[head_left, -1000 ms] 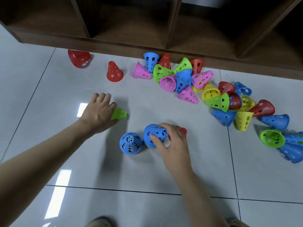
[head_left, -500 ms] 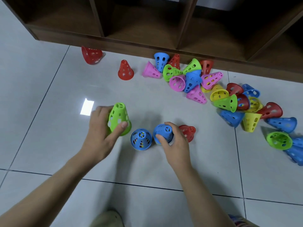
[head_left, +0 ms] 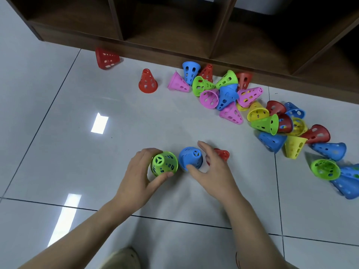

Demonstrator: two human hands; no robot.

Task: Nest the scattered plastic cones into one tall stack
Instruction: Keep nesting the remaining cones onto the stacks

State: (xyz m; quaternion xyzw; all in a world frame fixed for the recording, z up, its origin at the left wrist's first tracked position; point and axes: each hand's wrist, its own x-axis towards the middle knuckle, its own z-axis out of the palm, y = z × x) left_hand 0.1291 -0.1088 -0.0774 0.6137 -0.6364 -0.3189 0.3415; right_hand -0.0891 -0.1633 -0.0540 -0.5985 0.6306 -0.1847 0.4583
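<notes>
The left hand (head_left: 136, 181) has its fingers wrapped around a green cone (head_left: 164, 163), just left of the blue cone (head_left: 190, 158) standing on the floor (head_left: 77, 152). The right hand (head_left: 211, 171) is open beside the blue cone, holding nothing. These cones look light, stiff and smooth, so hold the sides. Left of the blue cone the floor is bare; other cones lie behind and right.

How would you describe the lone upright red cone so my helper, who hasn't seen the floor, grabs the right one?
Start at the dark wooden shelf unit along the far edge of the tiled floor. Left of the colourful cone pile, just before the pink cone, stands the upright red cone. Unlike the tipped red cone farther left, it sits base-down, touching nothing.
</notes>
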